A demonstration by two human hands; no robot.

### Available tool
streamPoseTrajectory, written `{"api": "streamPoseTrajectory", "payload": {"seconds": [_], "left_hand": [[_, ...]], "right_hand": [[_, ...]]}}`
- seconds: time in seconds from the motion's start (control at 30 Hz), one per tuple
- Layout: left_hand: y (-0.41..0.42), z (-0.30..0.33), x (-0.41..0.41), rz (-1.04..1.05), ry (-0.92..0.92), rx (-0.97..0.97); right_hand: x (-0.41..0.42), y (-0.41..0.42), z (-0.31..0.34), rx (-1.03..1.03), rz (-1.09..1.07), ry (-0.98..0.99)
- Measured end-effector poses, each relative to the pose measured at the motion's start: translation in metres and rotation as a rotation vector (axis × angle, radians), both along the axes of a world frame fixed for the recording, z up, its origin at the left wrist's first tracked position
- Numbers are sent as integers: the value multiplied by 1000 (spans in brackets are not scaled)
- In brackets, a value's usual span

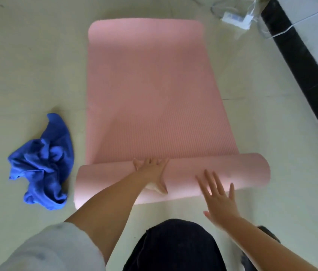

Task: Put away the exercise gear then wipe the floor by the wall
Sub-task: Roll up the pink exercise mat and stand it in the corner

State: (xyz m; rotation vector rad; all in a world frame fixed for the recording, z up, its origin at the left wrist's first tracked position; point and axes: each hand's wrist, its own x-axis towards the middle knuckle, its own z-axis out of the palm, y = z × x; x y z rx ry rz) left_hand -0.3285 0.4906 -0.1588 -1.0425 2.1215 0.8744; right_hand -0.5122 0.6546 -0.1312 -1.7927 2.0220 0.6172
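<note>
A pink exercise mat [150, 85] lies on the pale floor, its near end rolled into a thick roll [242, 173] that stretches across in front of me. My left hand [152, 171] presses flat on top of the roll near its middle, fingers straight. My right hand [218, 198] has its fingers spread and straight, with the fingertips over the roll's near side; whether it touches the mat I cannot tell. A crumpled blue cloth [43, 163] lies on the floor left of the roll.
A black skirting strip [300, 61] runs along the wall on the right. A white power strip with cables [236, 17] sits on the floor at the far right, beyond the mat. My dark-trousered knee [175, 245] is just behind the roll.
</note>
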Motion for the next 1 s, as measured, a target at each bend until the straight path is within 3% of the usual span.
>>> {"api": "streamPoseTrajectory", "payload": {"seconds": [0.1,0.23,0.37,0.5,0.63,0.87,0.93,1.0], "left_hand": [[-24,7,-2,36,23,122],[-56,8,-5,121,84,253],[-64,12,-1,170,139,57],[-55,30,11,134,236,-279],[-37,42,15,3,56,-359],[-21,38,-21,86,-77,-541],[-18,32,-34,128,-85,-520],[-26,26,-39,165,-67,-534]], "right_hand": [[-11,-26,-3,107,67,63],[-24,-68,-8,29,190,79],[-44,-102,-6,59,291,52],[-56,-148,14,145,392,-4],[-55,-222,27,346,420,-66],[-52,-308,19,683,352,-141],[-58,-309,13,683,291,-202],[-65,-305,9,544,271,-261]]}}
